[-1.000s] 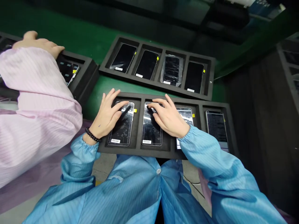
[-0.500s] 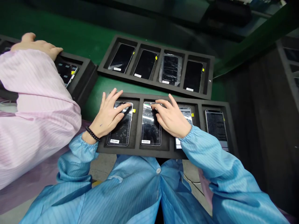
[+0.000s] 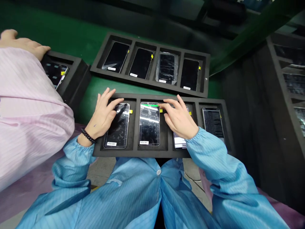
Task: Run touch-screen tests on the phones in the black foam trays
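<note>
A black foam tray point(image 3: 133, 153) in front of me has several slots with phones. My left hand point(image 3: 102, 113) is spread over the leftmost phone point(image 3: 116, 130), index fingertip near its top edge. The second phone point(image 3: 149, 127) shows a grid border and a green bar near the top of its screen. My right hand point(image 3: 177, 116) is open, with its index fingertip at that phone's upper right edge. Beneath the right hand lies the third phone point(image 3: 179, 141), partly hidden. The rightmost phone point(image 3: 213, 124) shows lines of text.
Behind is another foam tray point(image 3: 147, 83) of phones with yellow tabs, one in clear wrap. At left, a co-worker's hand point(image 3: 26, 44) in a pink sleeve rests by stacked trays point(image 3: 78, 74). A dark rack point(image 3: 277, 82) stands at right.
My right fingertip has moved off the second phone's screen to its right edge, and a green bar now shows along the top. My left index finger has drawn back toward the top edge.
</note>
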`<action>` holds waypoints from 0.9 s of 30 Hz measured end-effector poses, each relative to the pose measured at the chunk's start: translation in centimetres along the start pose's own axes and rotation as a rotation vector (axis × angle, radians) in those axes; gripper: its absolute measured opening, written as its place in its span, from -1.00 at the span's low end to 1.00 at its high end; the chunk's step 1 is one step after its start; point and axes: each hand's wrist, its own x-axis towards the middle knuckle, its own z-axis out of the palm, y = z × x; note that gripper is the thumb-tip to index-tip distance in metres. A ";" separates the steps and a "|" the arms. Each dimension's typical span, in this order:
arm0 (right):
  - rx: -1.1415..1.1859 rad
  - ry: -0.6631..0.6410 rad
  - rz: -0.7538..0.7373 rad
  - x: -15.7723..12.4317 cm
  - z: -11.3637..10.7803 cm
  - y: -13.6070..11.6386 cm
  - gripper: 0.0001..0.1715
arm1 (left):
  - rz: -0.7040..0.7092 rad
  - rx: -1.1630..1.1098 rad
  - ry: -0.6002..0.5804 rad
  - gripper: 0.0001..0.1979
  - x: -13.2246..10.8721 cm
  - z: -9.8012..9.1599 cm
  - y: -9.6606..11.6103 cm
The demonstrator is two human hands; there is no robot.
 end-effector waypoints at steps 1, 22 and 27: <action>-0.002 -0.011 -0.006 0.0 0.1 -0.1 -0.64 | -0.020 -0.057 0.039 -0.33 0.1 0.0 -0.4; 0.179 -0.138 -0.152 -8.0 -2.4 -6.9 -0.63 | -0.279 -0.378 0.304 -0.24 7.0 1.1 -5.6; 0.138 -0.044 -0.122 -3.3 -1.7 -4.9 -0.58 | -0.261 -0.340 0.323 -0.26 6.9 1.0 -5.4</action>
